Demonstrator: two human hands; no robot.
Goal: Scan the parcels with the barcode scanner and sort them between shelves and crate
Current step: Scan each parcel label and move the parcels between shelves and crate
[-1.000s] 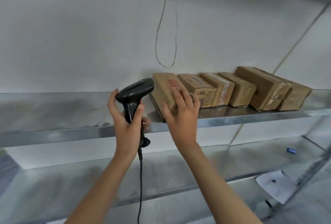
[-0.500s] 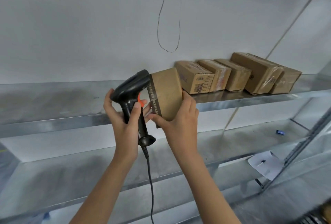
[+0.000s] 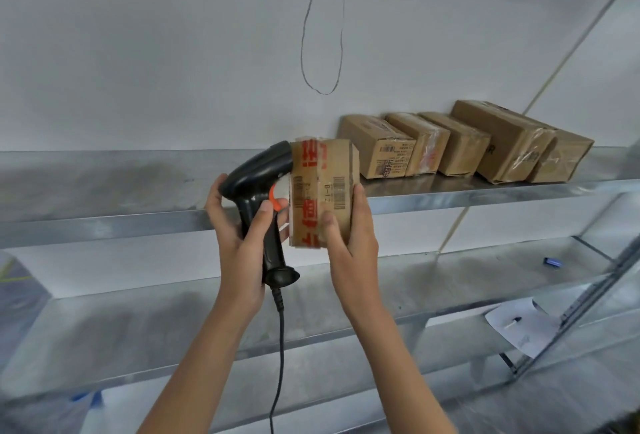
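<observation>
A: Five boxes [image 3: 464,146] sit on the upper shelf [image 3: 138,222] at right of frame; we hold the parcel [image 3: 323,191] at centre, right hand [image 3: 349,246] gripping it, left hand [image 3: 239,243] wrapped round the scanner [image 3: 263,198].

B: We risk a misread: the scanner's nose sits tight against the parcel's side, while the barcode faces us.

A: We read "B-1" beside that barcode, plus red characters on the tape.

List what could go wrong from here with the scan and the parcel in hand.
1. The barcode scanner head sits right against the side of the held parcel, while the barcode label faces the camera, so the scan may miss.
2. The right hand grips only the parcel's lower end; it could tip or slip.
3. The scanner cable hangs loose under the left hand and might snag.
</observation>
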